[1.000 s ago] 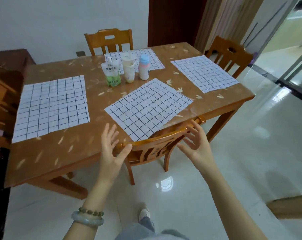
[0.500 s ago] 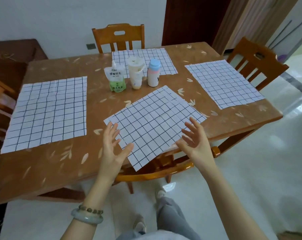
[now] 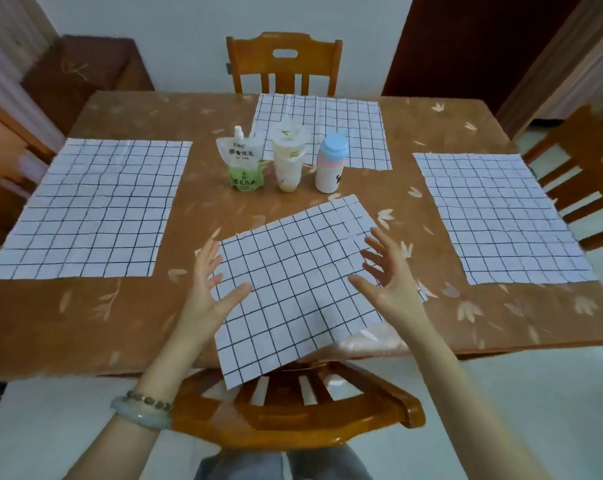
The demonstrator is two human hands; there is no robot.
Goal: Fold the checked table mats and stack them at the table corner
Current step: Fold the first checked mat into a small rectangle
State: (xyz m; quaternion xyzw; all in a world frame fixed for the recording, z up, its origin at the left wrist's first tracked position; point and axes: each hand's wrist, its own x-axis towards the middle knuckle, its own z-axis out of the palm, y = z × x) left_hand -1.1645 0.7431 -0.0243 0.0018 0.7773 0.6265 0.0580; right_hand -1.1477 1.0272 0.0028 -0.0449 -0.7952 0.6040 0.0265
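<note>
Several white checked mats lie flat on the brown table [image 3: 85,323]. The nearest mat [image 3: 293,278] sits askew in front of me, its lower corner hanging over the table's near edge. My left hand [image 3: 210,289] hovers open at that mat's left edge, fingers spread. Over the mat's right side my right hand [image 3: 386,275] is open too, fingers spread, holding nothing. Another mat [image 3: 92,209] lies at the left, one [image 3: 501,216] at the right, and one [image 3: 327,129] at the far side.
A green drink pouch [image 3: 241,161], a cream tube [image 3: 288,157] and a white bottle with a blue cap [image 3: 331,164] stand mid-table. A wooden chair [image 3: 293,410] is tucked in before me; other chairs stand at the far side [image 3: 282,64] and right [image 3: 580,157].
I have stepped round to face the table squarely. Both open hands have moved forward from above the chair back to over the nearest mat's two sides.
</note>
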